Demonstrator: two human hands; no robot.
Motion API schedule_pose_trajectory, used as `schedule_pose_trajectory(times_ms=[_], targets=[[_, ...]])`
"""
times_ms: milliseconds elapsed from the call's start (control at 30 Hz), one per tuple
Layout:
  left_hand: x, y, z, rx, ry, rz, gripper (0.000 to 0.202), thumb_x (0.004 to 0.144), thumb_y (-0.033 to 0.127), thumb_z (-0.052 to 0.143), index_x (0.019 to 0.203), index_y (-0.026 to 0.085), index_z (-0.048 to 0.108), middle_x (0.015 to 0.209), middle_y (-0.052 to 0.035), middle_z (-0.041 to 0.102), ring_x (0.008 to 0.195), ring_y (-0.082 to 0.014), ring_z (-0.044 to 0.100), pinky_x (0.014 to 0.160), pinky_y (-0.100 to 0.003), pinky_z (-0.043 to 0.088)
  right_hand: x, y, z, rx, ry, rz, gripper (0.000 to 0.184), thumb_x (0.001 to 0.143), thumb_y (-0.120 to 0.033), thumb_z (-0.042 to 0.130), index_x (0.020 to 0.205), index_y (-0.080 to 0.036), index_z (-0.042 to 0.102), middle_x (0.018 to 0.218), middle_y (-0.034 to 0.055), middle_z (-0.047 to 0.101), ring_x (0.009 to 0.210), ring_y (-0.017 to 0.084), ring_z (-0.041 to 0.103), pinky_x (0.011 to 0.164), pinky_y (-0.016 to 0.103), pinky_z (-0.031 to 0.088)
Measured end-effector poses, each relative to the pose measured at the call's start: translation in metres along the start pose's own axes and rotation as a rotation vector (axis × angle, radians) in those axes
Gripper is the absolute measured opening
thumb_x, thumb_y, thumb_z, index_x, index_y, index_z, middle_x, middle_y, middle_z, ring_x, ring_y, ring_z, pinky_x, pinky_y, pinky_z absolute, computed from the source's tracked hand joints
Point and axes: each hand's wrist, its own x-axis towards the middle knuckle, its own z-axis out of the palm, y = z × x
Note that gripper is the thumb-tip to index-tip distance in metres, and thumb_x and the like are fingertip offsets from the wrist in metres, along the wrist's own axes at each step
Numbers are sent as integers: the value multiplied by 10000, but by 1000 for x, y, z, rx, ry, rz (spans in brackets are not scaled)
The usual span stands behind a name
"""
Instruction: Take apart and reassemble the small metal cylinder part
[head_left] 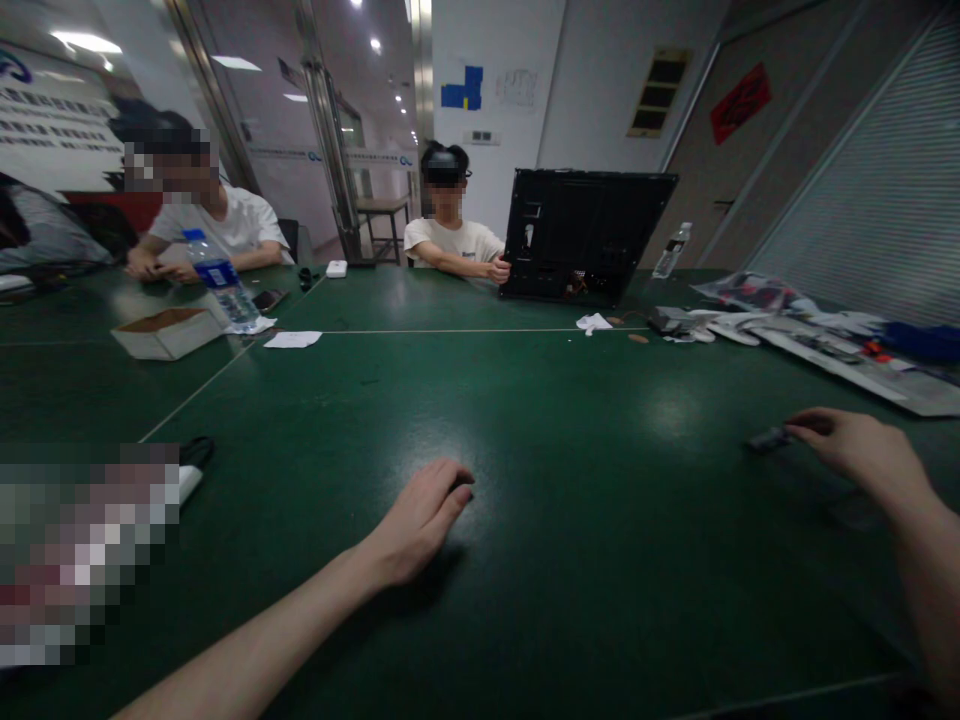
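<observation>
My left hand (427, 520) is low over the middle of the green table (570, 580), palm down. Its fingers are loosely bent, with a gap between thumb and forefinger and nothing seen in it. Off to the right, my right hand (874, 455) pinches a small dark grey block-like piece (768, 439) between thumb and fingertips. That piece is at or just above the table surface; its exact kind cannot be made out.
Across the table a person in a white shirt (457, 240) holds up a large black panel (589, 235). Another person (217, 225) sits at left behind a water bottle (221, 285) and an open box (165, 335). Gloves and parts (817, 335) lie at right.
</observation>
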Motion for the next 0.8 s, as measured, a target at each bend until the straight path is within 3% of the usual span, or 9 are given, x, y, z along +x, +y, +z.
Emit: schedule_pose_trajectory(times_ms=[67,267,533,800], targets=[[0,0,0,1,1,1,360,963,397,240,1057,185,515,1049,-84,561,981,-226,512,909,-396,412,-3,-6,-5,12,-60,20,343,744,-428,549,981,-210,666,980,116,672,809,293,607,607,337,413],[0,-1,1,5,5,2,367,966,402,231,1066,193,515,1050,-79,565,976,-223,509,898,-389,417,-12,-16,-14,46,-37,34,299,740,-380,569,948,-184,655,952,125,672,804,287,599,647,344,398],[-1,-2,0,6,10,6,335,968,368,253,1052,181,518,1033,-74,556,971,-216,509,888,-377,414,-14,-20,-18,57,-106,81,324,745,-403,583,960,-173,662,1028,137,651,870,294,586,666,348,398],[-1,-2,-2,18,2,15,345,966,377,245,1048,187,521,1031,-78,557,964,-217,503,884,-378,420,-6,-7,-13,82,-77,34,404,678,-500,612,923,-184,671,951,142,668,781,309,605,611,361,424]])
